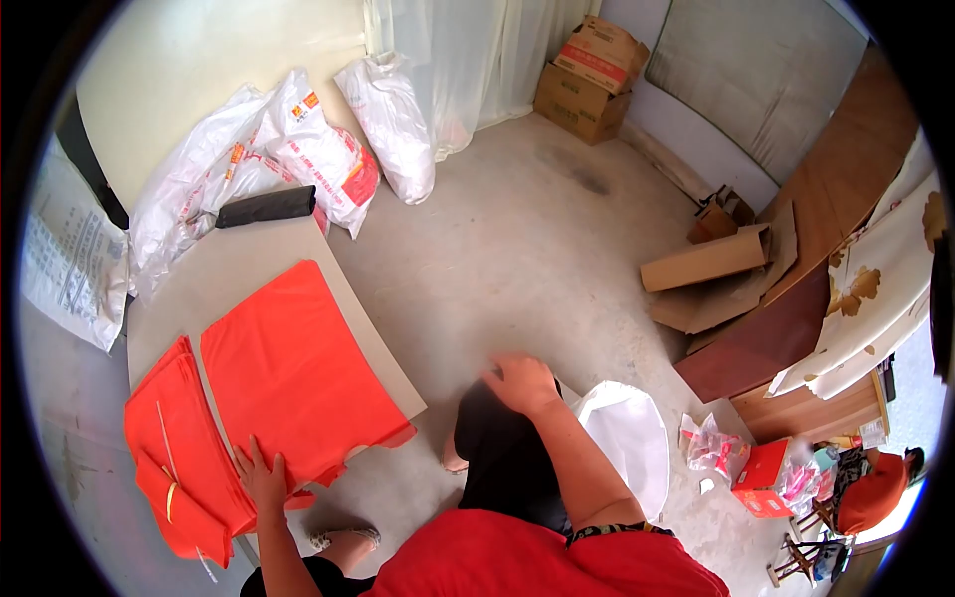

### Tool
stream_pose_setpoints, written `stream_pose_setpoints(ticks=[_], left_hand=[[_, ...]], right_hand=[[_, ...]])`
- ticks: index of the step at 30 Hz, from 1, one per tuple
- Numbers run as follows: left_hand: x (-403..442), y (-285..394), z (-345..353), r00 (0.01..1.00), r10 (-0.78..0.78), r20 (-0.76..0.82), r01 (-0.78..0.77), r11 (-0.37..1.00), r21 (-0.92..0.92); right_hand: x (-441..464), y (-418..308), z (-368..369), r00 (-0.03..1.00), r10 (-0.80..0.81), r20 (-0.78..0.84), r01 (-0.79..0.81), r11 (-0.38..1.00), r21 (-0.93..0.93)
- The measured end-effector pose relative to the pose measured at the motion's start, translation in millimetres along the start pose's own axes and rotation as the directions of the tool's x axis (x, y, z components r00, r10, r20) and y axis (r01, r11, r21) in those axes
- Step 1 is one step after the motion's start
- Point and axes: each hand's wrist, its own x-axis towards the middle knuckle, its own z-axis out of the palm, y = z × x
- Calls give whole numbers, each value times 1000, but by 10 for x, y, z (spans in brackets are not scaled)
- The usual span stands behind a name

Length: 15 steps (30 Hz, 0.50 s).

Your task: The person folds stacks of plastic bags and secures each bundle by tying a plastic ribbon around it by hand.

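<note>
My left hand (261,482) lies with its fingers spread at the near edge of the red sheets, by the gap between two piles. One flat red pile (298,358) covers the middle of the board (363,338). To its left is a second stack of red pieces (179,428), with a folded red piece and a thin yellow band (171,502) on top. My right hand (522,382) is above my right knee, slightly blurred, fingers bent; I cannot make out anything in it. A black roll (266,207) rests at the board's far end.
White sacks (308,149) stand beyond the board. Cardboard boxes (587,99) are stacked at the back wall, and an opened carton (706,261) lies at right. A white bag (629,438) is beside my leg. Another person (873,493) sits at far right near a red box (764,478).
</note>
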Motion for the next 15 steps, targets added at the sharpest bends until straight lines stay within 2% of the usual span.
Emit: stream_pose_setpoints(ticks=[2,15], left_hand=[[3,-27,17,1000,3,1,-3,1000,4],[17,-49,49,1000,10,-4,-10,1000,11]], right_hand=[[17,103,104,999,-15,-40,15,1000,8],[-2,210,88,1000,21,-11,-21,999,35]])
